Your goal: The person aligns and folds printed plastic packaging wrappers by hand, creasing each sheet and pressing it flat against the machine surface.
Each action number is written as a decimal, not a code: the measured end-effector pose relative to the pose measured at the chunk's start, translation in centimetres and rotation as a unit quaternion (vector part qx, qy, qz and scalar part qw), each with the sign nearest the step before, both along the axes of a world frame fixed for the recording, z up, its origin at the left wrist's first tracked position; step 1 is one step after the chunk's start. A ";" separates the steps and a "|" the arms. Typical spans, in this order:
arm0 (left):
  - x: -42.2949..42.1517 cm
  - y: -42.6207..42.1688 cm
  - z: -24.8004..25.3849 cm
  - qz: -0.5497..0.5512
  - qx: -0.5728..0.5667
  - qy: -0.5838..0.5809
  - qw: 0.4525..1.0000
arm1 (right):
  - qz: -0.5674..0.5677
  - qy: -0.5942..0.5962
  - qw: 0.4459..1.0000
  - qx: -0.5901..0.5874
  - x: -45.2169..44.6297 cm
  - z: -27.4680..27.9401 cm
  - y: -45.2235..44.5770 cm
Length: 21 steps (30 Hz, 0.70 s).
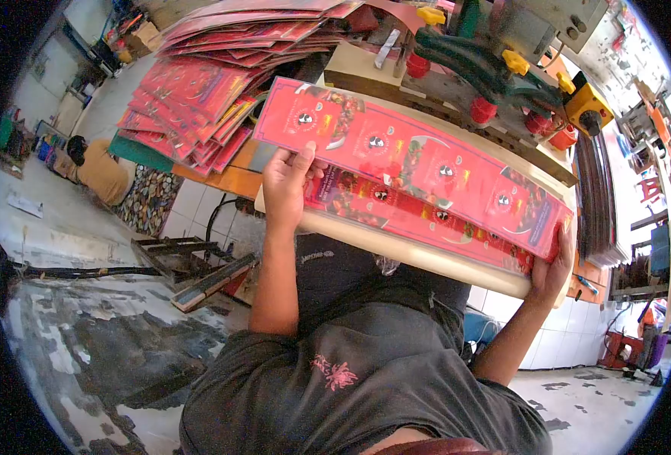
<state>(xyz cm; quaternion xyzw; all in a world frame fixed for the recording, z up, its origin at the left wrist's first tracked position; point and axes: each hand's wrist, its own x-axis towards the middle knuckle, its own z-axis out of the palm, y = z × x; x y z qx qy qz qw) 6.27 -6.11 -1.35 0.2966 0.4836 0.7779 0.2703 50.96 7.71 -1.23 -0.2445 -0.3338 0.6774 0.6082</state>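
A long red printed plastic sheet (404,158), with a row of round logos and food pictures, slants across in front of me. My left hand (288,176) pinches its lower edge near the left end, thumb on top. At the right end my right hand (554,262) is closed round the corner. Beneath it a second, similar red printed sheet (366,206) lies on the cream-coloured board (396,249) of the machine. Whether my right fingers also touch that lower sheet I cannot tell.
Stacks of red printed sheets (191,95) rise at the back left, on a green mat (138,149). Behind the board stands a machine with a dark green arm (487,72) and yellow knobs (515,62). A yellow control box (587,106) is at right. A person (104,171) is low on the left.
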 end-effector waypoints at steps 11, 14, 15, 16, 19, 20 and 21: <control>-0.3 -0.1 -0.4 -0.008 -0.003 0.000 1.000 | -0.012 -0.018 1.000 0.001 -0.4 0.5 -0.4; -0.1 0.0 -0.4 -0.007 0.013 -0.004 1.000 | -0.012 -0.009 1.000 0.002 -0.3 0.4 -0.2; -0.1 0.0 -0.3 -0.004 0.019 -0.005 1.000 | -0.004 -0.002 1.000 0.004 -0.3 0.4 -0.2; -0.2 0.0 -0.5 -0.008 0.017 -0.005 1.000 | -0.008 -0.003 1.000 0.002 -0.4 0.5 -0.4; -0.5 -0.1 -0.9 -0.023 0.025 0.001 0.999 | -0.004 -0.005 1.000 0.016 -0.8 1.1 -0.7; -0.6 -0.1 -0.8 -0.020 0.023 0.005 1.000 | 0.001 -0.013 1.000 0.024 -0.8 1.1 -0.6; -0.5 0.0 -0.7 -0.017 0.021 0.009 1.000 | 0.006 -0.022 0.999 0.032 -0.7 1.0 -0.5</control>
